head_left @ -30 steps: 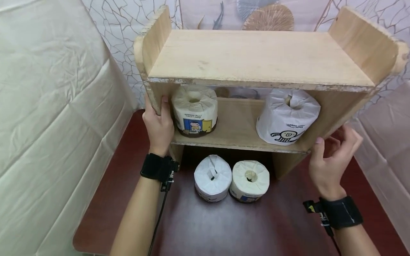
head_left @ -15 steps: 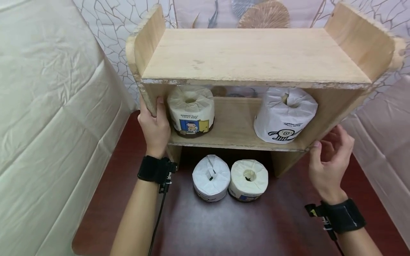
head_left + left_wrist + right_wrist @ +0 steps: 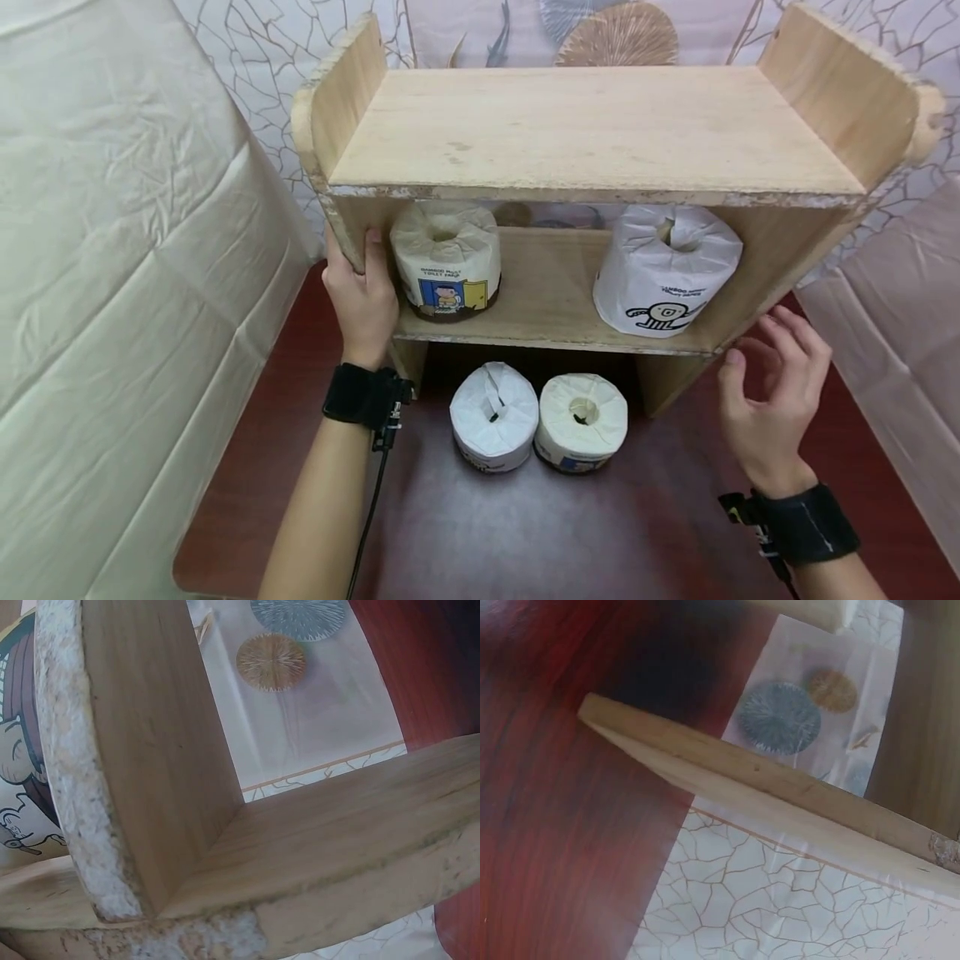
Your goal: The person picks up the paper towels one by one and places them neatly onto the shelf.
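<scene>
A two-tier wooden shelf (image 3: 592,125) stands on the dark red table. My left hand (image 3: 363,296) grips its left side panel, thumb on the inner face and the other fingers behind the outer face. Beside that thumb, on the middle board, stands a cream-wrapped toilet roll (image 3: 447,267). A white-wrapped toilet roll (image 3: 667,275) sits on the same board at the right, leaning slightly. My right hand (image 3: 780,400), fingers loosely bent, is just off the shelf's lower right edge and holds nothing. The right wrist view shows the shelf's side panel (image 3: 757,772) but no fingers.
Below the middle board, a white toilet roll (image 3: 495,417) and a cream toilet roll (image 3: 583,421) stand side by side on the table (image 3: 525,533). Pale cloth (image 3: 135,292) hangs at the left, and a patterned sheet (image 3: 285,83) is behind the shelf.
The shelf and its rolls shifted slightly left in view, then stayed put. My right hand has come away from the right panel, its fingers loosening. The left hand keeps its grip.
</scene>
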Available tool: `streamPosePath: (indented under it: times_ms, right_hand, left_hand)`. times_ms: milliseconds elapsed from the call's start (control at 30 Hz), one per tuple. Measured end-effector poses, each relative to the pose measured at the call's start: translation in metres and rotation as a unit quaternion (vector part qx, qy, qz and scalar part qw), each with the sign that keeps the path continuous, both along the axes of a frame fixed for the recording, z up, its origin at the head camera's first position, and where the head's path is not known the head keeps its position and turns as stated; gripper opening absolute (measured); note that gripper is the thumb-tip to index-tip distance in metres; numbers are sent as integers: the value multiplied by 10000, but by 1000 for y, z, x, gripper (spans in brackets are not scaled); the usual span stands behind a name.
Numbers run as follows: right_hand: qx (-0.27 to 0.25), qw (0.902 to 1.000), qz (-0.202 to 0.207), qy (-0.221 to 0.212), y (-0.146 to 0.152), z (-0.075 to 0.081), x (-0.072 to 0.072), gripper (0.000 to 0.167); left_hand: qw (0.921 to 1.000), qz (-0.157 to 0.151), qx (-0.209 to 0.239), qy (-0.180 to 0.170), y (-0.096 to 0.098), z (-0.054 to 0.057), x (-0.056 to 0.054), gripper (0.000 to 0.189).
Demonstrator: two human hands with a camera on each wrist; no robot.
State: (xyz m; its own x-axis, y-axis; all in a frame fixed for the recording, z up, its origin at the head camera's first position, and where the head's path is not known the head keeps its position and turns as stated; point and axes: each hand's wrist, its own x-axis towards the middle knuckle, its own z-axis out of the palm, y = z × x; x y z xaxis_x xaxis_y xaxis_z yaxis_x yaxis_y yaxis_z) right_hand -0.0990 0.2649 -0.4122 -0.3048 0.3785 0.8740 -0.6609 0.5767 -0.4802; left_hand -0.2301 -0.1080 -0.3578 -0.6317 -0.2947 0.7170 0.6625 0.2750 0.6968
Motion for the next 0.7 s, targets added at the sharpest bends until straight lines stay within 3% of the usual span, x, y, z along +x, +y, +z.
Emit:
streamPosePath:
  times_ms: [100,200,400,700]
  right_hand:
    - [514,9974,-425,272,0,-9,1,33]
    - [1072,9921,-560,340,0,-17,6,31]
    - [1996,9788,443,-114,0,-23,13,34]
    - [3165,9325,1469,-929,3,-41,9,40]
  left_hand:
    - [10000,5,52,-27,0,0,-1,44]
    - [9999,-21,112,-97,0,0,0,44]
    - [9999,3,60,100,1,-2,-3,43]
    - [9999,17,112,105,0,-2,-2,43]
